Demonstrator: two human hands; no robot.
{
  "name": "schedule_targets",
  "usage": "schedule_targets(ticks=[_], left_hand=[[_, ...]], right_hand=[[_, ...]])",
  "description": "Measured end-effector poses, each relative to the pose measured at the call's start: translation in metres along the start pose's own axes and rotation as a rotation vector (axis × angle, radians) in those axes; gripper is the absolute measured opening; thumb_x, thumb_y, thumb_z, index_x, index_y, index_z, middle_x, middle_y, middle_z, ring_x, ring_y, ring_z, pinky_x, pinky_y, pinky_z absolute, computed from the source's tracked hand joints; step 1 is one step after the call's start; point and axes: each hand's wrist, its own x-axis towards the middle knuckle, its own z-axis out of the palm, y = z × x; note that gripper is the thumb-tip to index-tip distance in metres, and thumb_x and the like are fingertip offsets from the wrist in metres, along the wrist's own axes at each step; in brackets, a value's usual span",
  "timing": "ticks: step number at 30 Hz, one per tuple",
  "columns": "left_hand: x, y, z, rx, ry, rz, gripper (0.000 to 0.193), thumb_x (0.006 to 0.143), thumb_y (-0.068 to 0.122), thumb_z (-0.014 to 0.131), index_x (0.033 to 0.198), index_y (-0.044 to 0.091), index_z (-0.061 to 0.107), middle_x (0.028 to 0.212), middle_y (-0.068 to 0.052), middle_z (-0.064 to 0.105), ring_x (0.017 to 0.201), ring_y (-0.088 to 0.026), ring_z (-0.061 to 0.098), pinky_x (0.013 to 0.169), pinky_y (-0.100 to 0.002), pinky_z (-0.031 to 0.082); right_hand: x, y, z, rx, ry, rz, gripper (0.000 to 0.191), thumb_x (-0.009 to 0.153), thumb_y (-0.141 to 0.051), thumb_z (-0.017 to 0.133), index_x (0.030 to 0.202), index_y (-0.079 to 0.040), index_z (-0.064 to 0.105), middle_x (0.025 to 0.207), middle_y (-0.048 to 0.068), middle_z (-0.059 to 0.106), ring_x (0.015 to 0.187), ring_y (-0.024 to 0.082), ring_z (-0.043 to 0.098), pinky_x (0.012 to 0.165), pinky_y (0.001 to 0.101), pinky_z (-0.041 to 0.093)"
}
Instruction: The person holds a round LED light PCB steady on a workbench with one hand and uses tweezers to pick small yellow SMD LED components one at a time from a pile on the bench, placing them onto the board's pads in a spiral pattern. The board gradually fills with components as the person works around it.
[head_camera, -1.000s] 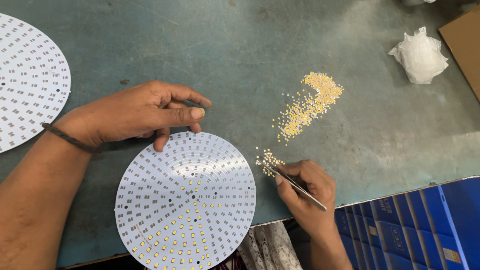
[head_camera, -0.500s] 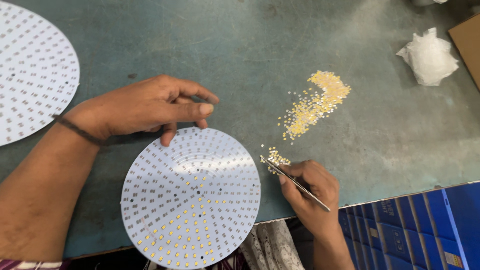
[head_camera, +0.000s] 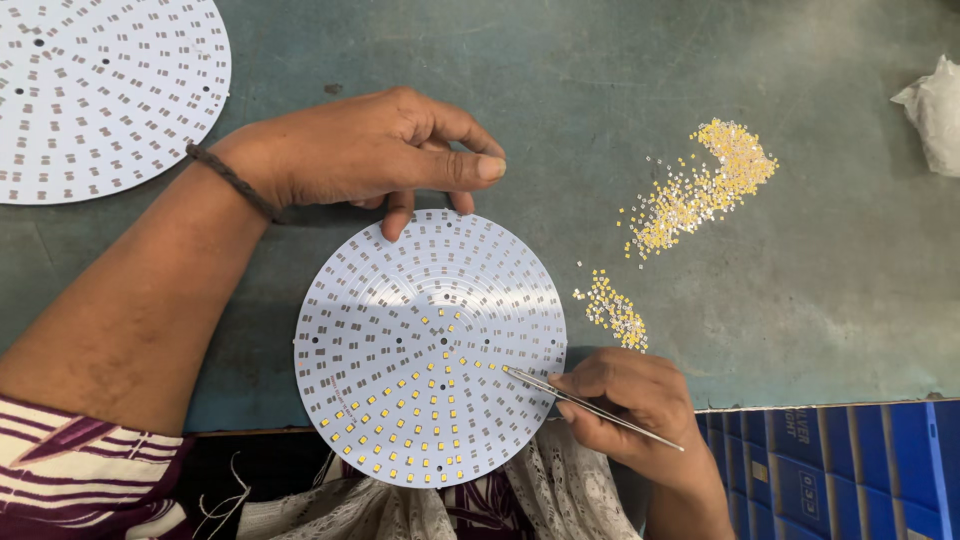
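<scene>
A round white circuit board (head_camera: 400, 300) lies at the table's near edge, its lower part filled with small yellow chips. My left hand (head_camera: 370, 150) rests on the table with its fingertips touching the board's far rim. My right hand (head_camera: 630, 400) holds metal tweezers (head_camera: 590, 405), whose tips sit over the board's right side. A small heap of yellow chips (head_camera: 612, 310) lies just beyond my right hand, and a larger heap (head_camera: 700, 185) lies farther right.
A second round white board (head_camera: 90, 90) lies at the far left on the green table (head_camera: 600, 80). A crumpled white plastic bag (head_camera: 935, 110) sits at the right edge. Blue crates (head_camera: 850, 470) stand below the table's near right edge.
My right hand has moved the tweezers from the small chip heap leftward onto the board's right side. My left hand stays at the board's far rim.
</scene>
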Motion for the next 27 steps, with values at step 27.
schedule_targets(ticks=[27], left_hand=[[-0.002,0.004,0.001,-0.124,-0.023,-0.123,0.065,0.085,0.045,0.070,0.137,0.007,0.064,0.092,-0.009,0.081,0.043,-0.008,0.053,0.046,-0.024,0.043]], right_hand=[[0.010,0.008,-0.014,-0.310,0.481,0.298,0.015,0.083,-0.011,0.079,0.093,-0.001,0.075,0.079,0.006,0.071,0.067,0.013,0.061,0.060,0.0277,0.045]])
